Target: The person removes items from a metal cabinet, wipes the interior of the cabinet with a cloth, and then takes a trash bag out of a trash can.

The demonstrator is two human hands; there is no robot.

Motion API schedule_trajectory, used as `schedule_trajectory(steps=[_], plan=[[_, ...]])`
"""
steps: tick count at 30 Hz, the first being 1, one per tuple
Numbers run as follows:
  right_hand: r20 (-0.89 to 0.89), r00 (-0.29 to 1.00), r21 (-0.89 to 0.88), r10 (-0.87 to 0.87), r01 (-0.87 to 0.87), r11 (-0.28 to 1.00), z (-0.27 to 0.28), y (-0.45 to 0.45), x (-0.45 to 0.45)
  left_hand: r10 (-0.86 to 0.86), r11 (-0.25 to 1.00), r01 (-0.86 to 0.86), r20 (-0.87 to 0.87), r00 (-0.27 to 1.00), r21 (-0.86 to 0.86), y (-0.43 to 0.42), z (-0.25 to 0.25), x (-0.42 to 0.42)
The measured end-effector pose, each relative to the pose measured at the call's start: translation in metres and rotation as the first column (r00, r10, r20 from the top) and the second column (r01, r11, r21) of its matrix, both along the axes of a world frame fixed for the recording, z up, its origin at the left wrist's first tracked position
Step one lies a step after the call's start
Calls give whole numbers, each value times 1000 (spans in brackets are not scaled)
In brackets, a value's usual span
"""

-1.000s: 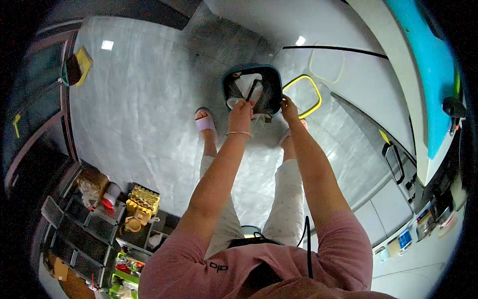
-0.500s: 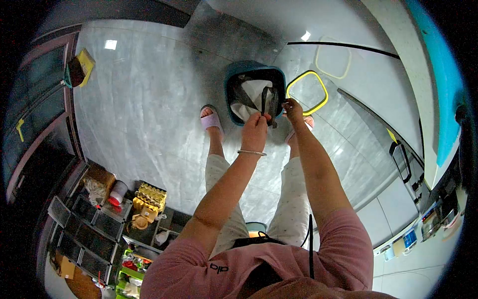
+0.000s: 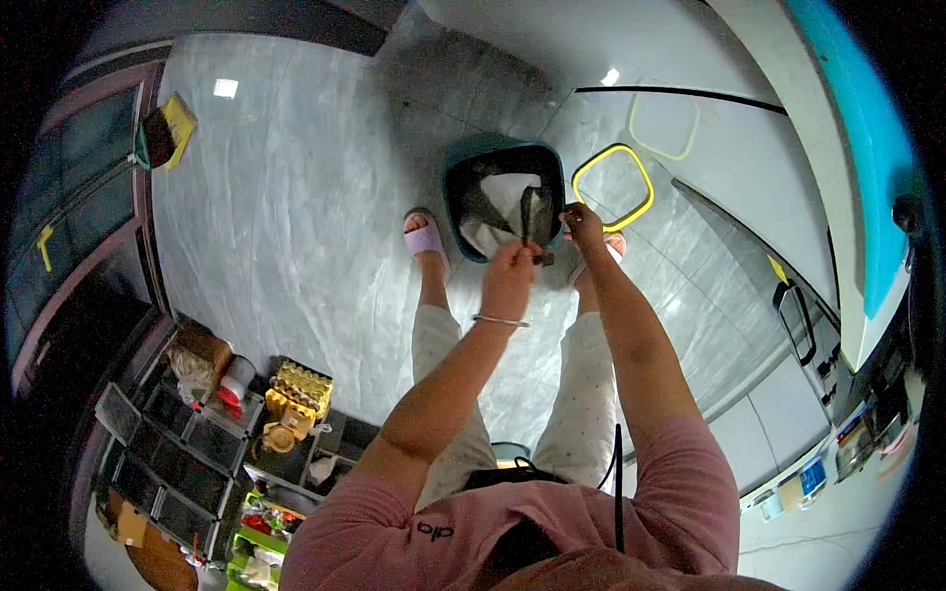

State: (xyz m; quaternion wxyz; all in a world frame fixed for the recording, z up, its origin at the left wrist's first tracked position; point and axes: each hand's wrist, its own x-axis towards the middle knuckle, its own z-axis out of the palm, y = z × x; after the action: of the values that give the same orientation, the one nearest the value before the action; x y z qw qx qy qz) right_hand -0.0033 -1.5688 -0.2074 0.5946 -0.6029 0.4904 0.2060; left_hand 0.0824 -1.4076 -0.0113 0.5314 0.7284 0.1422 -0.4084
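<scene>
A dark teal trash bin (image 3: pixel 450 202) stands on the floor in front of my feet. Inside it lie dark thin plastic, which looks like a trash bag (image 3: pixel 535 209), and something pale (image 3: pixel 505 192). At the bin's near edge, the fingers of my left hand (image 3: pixel 508 274) are closed on a gathered piece of the dark bag. My right hand (image 3: pixel 583 225) is at the bin's right edge with its fingers pinched together. What they grip, if anything, is too small to make out.
A yellow-edged square ring (image 3: pixel 650 192) lies on the floor right of the bin. White cabinets (image 3: pixel 729 148) run along the right. At lower left are black crates (image 3: pixel 177 453) and yellow egg trays (image 3: pixel 299 389). A yellow dustpan-like item (image 3: pixel 175 128) is by the left door.
My left hand has drawn slightly toward me with the gathered bag, and the dark plastic inside the bin has shifted. My right hand stays by the bin's right edge.
</scene>
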Motion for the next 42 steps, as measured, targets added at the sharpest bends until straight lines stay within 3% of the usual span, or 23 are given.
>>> schedule_trajectory(steps=[4, 7, 8, 11, 14, 16, 18, 19, 20, 22, 26, 27, 28, 29, 32, 34, 36, 38, 40, 42], plan=[[15, 999, -22, 49, -49, 999, 9, 6, -3, 33, 999, -33, -73, 997, -5, 25, -9, -1], [17, 988, -67, 154, -152, 986, 6, 13, -7, 20, 1000, -20, 23, 1000, 0, 8, -5, -23], [17, 988, -71, 154, -152, 986, 3, 12, -13, 59, 998, -61, -61, 996, -17, 0, 6, -22], [1, 998, 84, -58, 58, 995, -3, 9, -27, 58, 998, -58, -57, 997, -14, 4, 11, -34], [7, 1000, 85, -14, 14, 996, 4, 1, -29, 148, 982, -162, -140, 979, -95, 26, 22, -27], [13, 1000, 64, 0, -1, 998, 4, 11, -25, 113, 990, -120, -101, 988, -70, 29, 30, -19], [49, 988, -23, 147, -146, 989, -11, 22, -32, 164, 981, -174, -112, 980, -86, 16, 32, -31], [107, 941, -248, 321, -287, 925, -11, 28, -33, 152, 986, -159, -136, 979, -44, 13, 34, -35], [109, 941, -252, 320, -285, 925, -12, 24, -33, 150, 986, -157, -133, 980, -49, 15, 36, -37], [-81, 997, 52, 16, -11, 999, -2, 21, -35, 189, 975, -205, -168, 967, -83, 27, 43, -41], [-20, 995, 7, 97, -97, 995, -6, 15, -37, 225, 964, -247, -193, 955, -96, 41, 93, -27], [-18, 996, 11, 89, -88, 996, -14, 15, -40, 170, 980, -188, -220, 961, -66, 48, 103, -27], [19, 963, -230, 269, -257, 938, -22, 15, -44, 161, 982, -179, -219, 962, -65, 48, 117, -24], [8, 897, -460, 442, -389, 798, -24, 15, -44, 172, 982, -186, -229, 958, -42, 47, 136, -20], [-4, 944, -373, 330, -308, 875, -24, 9, -47, 239, 970, -244, -239, 941, 8, 57, 178, -16], [9, 941, -418, 339, -304, 856, -35, 5, -53, 293, 955, -294, -237, 926, 33, 70, 200, -13], [57, 994, -186, 98, -86, 979, -51, 3, -62, 234, 972, -225, -197, 952, 69, 84, 221, -8], [18, 997, -147, 72, -68, 987, -30, -1, -54, 268, 963, -260, -217, 938, 65, 92, 238, -11], [-65, 941, -394, 332, -330, 858, -8, -5, -52, 306, 952, -299, -244, 920, 68, 94, 255, -9], [-99, 945, -289, 310, -326, 900, 19, -10, -52, 249, 963, -215, -227, 942, 165, 94, 273, -4]])
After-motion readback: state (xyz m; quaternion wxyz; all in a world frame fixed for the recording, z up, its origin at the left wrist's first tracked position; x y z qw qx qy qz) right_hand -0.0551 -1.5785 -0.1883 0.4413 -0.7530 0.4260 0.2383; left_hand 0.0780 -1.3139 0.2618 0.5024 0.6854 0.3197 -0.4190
